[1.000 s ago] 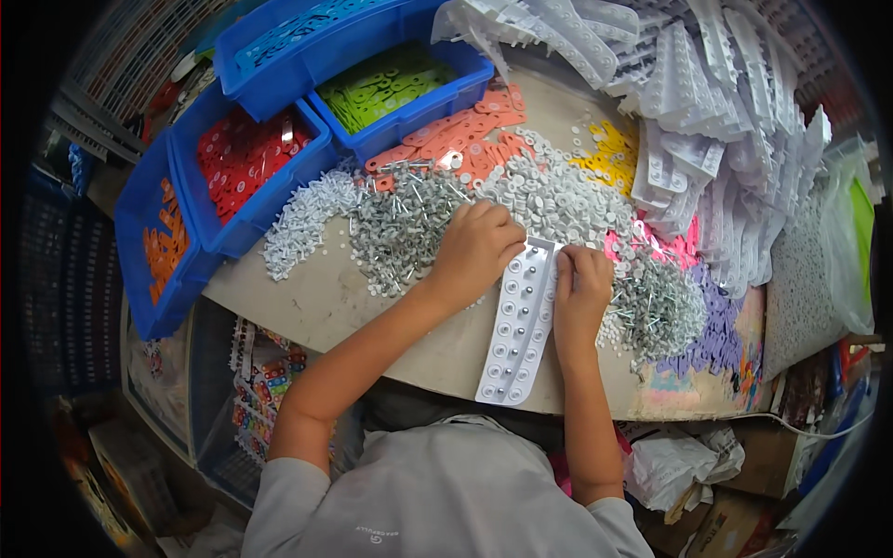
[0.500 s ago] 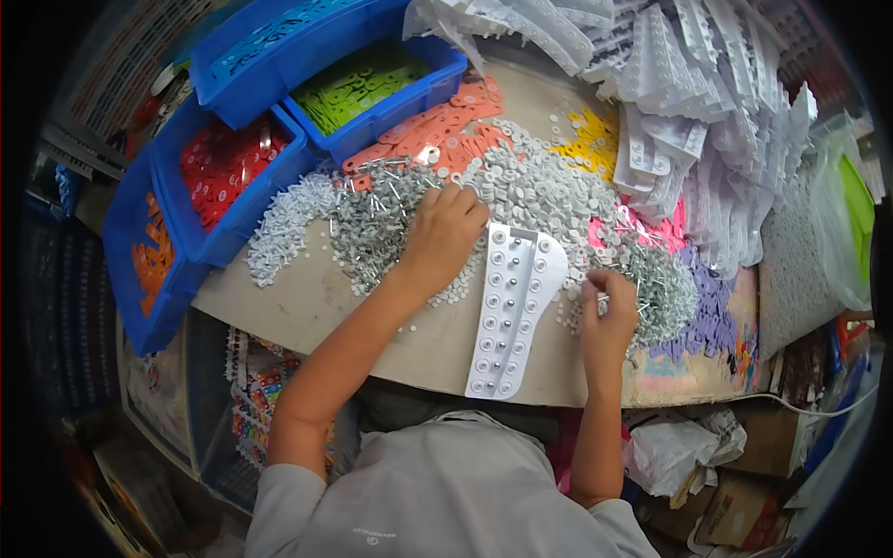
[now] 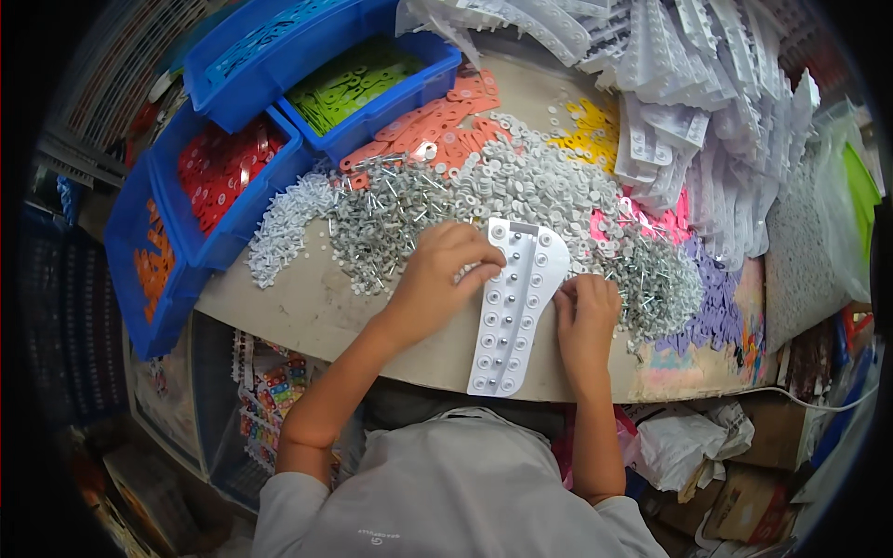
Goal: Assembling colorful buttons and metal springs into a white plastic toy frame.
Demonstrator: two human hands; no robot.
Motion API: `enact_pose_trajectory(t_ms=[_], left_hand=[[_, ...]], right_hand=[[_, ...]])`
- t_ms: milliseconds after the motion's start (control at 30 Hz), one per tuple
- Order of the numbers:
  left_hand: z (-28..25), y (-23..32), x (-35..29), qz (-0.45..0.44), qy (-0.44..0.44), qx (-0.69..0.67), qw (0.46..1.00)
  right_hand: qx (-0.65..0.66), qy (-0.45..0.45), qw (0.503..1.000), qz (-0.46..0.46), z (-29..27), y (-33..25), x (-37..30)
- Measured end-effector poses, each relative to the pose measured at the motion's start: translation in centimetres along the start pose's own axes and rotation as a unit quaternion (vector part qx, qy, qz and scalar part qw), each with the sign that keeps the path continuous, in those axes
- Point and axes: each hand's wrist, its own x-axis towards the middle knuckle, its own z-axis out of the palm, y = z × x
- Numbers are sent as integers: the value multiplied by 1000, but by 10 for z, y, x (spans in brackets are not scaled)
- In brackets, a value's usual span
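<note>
The white panel (image 3: 523, 312) lies on the bench (image 3: 288, 316). Left hand (image 3: 442, 279), at its left edge: fingers nearly closed, contents indeterminable. Right hand (image 3: 588, 314), beside its right edge: fingers curled, grip indeterminable. Caution: bumping the panel could dislodge its silver studs (image 3: 509, 320), if loose.

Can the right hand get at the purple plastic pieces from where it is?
Probably yes: the right hand is beside the foot-shaped white board, and the purple plastic pieces lie mostly uncovered farther right. A low heap of metal pins lies between, but it looks easy to pass over.
</note>
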Motion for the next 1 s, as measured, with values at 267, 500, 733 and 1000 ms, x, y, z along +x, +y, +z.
enact_pose_trajectory(t_ms=[267,500,733,1000], left_hand=[[23,-13,1,-54,7,-20,998],[29,-22,16,-80,-17,-16,997],[29,-18,17,-112,-14,-20,993],[29,-24,7,31,54,134,989]], right_hand=[[180,50,982,10,-6,-25,18],[187,14,982,14,16,-21,36],[174,8,984,42,21,-19,33],[68,105,991,-37,30,-28,26]])
